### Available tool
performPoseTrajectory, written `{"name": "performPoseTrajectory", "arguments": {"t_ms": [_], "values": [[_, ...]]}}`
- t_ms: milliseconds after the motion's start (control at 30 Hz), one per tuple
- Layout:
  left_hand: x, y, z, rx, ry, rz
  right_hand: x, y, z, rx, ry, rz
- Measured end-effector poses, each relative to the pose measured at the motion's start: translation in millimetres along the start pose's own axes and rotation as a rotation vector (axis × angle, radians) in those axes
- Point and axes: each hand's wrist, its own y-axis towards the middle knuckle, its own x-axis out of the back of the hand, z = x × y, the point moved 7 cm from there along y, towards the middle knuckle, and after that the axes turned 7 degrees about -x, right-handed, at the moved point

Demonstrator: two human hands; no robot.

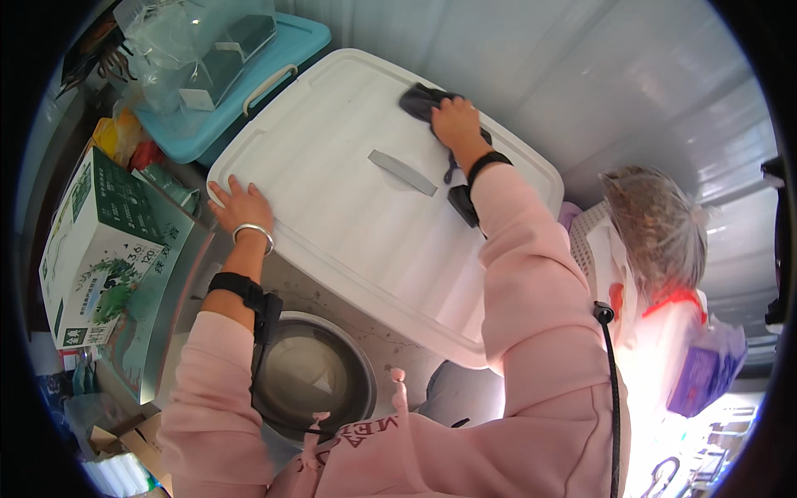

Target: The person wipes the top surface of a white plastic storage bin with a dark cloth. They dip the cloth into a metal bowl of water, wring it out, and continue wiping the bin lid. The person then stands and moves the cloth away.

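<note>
A large white plastic storage-box lid [348, 137] lies before me, with a grey strip [402, 173] near its middle. My right hand [456, 121] presses a dark cloth [425, 101] onto the lid near its far edge. Part of the cloth is hidden under the hand and forearm. At the lid's left corner rests my left hand [241, 202], fingers spread, holding nothing. Below the left forearm, a round metal basin [367, 373] with liquid in it stands on the floor, partly covered by my sleeve.
A blue lidded box [299, 37] carrying clear plastic packages adjoins the lid's far left side. Cartons, including a green-and-white one [118, 249], crowd the left. A corrugated metal wall [560, 81] rises behind. On the right are a filled plastic bag [654, 230] and a purple package [703, 373].
</note>
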Motion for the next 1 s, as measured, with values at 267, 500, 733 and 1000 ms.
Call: {"name": "performPoseTrajectory", "arguments": {"t_ms": [267,500,733,1000], "values": [[3,-1,1,0.014,0.018,0.026,62,-72,-135,-0.227,-0.239,0.244],[-5,3,2,-0.032,0.055,-0.012,59,-11,-10,-0.321,0.532,0.573],[-6,3,1,-0.058,0.067,-0.027,12,-81,53,0.326,0.299,0.335],[-3,2,0,-0.076,0.032,-0.061,27,-26,-24,-0.107,-0.001,0.111]]}}
